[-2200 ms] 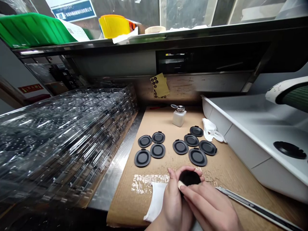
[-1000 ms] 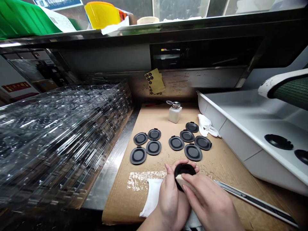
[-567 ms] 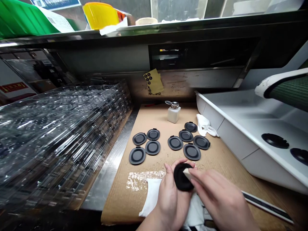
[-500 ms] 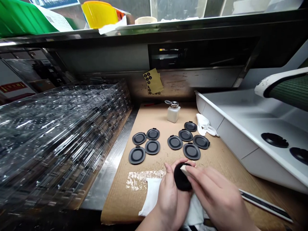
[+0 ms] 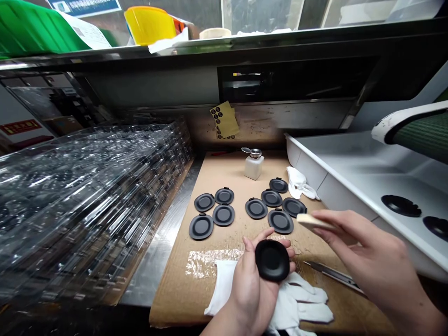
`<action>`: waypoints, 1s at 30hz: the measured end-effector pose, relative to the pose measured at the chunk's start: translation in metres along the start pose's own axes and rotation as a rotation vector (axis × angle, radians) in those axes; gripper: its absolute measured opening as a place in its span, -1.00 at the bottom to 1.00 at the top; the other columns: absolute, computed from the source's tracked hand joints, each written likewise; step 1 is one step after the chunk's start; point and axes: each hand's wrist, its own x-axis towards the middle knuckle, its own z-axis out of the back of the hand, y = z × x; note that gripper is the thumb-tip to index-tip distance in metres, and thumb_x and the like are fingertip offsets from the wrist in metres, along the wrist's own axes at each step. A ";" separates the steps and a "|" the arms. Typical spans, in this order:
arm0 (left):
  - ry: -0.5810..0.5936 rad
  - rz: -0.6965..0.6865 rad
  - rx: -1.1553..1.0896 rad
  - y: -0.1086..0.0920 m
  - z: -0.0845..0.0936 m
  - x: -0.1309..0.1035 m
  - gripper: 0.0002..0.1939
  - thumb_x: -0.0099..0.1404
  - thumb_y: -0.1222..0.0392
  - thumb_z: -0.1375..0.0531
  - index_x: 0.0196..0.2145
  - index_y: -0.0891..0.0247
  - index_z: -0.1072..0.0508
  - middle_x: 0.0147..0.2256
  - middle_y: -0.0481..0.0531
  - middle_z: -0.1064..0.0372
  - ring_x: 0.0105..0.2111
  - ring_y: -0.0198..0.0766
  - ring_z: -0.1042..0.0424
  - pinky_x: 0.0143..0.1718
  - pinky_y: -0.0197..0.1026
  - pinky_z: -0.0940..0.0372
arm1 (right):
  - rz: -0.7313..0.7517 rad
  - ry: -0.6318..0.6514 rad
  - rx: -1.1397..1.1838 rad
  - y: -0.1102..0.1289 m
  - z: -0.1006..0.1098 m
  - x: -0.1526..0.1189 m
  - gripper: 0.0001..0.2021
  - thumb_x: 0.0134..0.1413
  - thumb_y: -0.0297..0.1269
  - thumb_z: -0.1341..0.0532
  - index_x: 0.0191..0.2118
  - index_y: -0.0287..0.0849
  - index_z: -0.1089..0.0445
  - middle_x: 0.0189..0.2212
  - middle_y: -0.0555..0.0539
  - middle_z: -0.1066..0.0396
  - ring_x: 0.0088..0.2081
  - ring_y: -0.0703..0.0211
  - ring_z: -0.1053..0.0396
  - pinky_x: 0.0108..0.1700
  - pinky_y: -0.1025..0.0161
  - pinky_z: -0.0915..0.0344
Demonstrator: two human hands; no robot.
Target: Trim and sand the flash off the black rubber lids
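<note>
My left hand [image 5: 250,284] holds a round black part [image 5: 272,260] in its palm, with the thumb at its left edge and the fingers behind it. To the right, my right hand [image 5: 367,252] pinches a pale flat pad [image 5: 325,224] between thumb and fingers, apart from the black part. Beyond my hands, several similar black parts lie in two groups on the brown board, one at the left [image 5: 223,214] and one at the right [image 5: 280,221]. White gloves [image 5: 304,298] lie beneath my left hand. A craft knife [image 5: 334,274] rests under my right hand.
Stacked clear plastic trays [image 5: 140,172] fill the left. A white bottle with an open metal lid [image 5: 254,165] stands at the back of the board [image 5: 231,168]. At the right, a large white bin [image 5: 350,186] holds black parts, and a crumpled white cloth [image 5: 299,183] lies beside it.
My right hand has moved right with the pale pad, off the black part. More of the gloves and the knife now show. My left hand still holds the black part, now face up and fully visible.
</note>
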 end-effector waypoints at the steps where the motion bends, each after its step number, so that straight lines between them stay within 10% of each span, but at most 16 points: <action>1: -0.004 0.006 0.014 0.000 0.000 0.000 -0.48 0.25 -0.10 0.09 -0.01 0.34 -0.26 -0.21 0.24 -0.39 -0.23 -0.12 -0.38 -0.16 -0.07 -0.18 | 0.090 0.060 -0.004 -0.002 0.004 -0.001 -0.79 0.05 -0.32 -0.13 -0.15 -0.02 -0.33 -0.26 0.03 -0.40 -0.22 0.26 -0.33 -0.20 0.31 -0.26; 8: 0.033 -0.034 0.103 0.002 0.001 0.001 -0.50 0.29 -0.05 0.14 -0.13 0.40 -0.35 -0.18 0.23 -0.38 -0.18 -0.15 -0.35 -0.14 -0.13 -0.18 | 0.464 0.352 -0.040 0.029 -0.015 0.002 -0.81 0.16 -0.34 -0.01 -0.21 -0.11 -0.34 -0.30 -0.02 -0.40 -0.26 0.23 -0.22 -0.16 0.16 -0.12; 16: -0.061 -0.008 0.166 0.003 -0.001 0.000 -0.47 0.24 -0.11 0.08 -0.09 0.38 -0.31 -0.37 0.19 -0.42 -0.39 -0.17 -0.42 -0.26 -0.10 -0.22 | 0.441 0.262 -0.145 -0.013 0.002 0.004 -0.80 0.13 -0.39 -0.03 -0.15 -0.12 -0.32 -0.26 -0.05 -0.39 -0.24 0.21 -0.20 -0.19 0.21 -0.13; 23: -0.051 -0.054 0.157 0.004 0.002 0.003 -0.57 0.26 -0.04 0.06 -0.17 0.35 -0.38 -0.31 0.11 -0.39 -0.28 -0.23 -0.37 -0.18 -0.16 -0.21 | 0.454 0.251 0.030 0.016 -0.010 -0.020 -0.76 0.17 -0.36 0.04 -0.14 -0.19 -0.32 -0.30 -0.08 -0.39 -0.26 0.19 -0.20 -0.22 0.17 -0.10; 30: -0.077 0.002 0.206 0.004 -0.002 0.000 -0.54 0.24 -0.07 0.05 -0.14 0.38 -0.32 -0.37 0.21 -0.43 -0.34 -0.13 -0.42 -0.22 -0.05 -0.22 | 0.411 0.140 -0.197 -0.015 0.004 -0.005 -0.76 0.09 -0.48 -0.04 -0.14 -0.18 -0.33 -0.26 -0.07 -0.40 -0.24 0.19 -0.20 -0.19 0.19 -0.11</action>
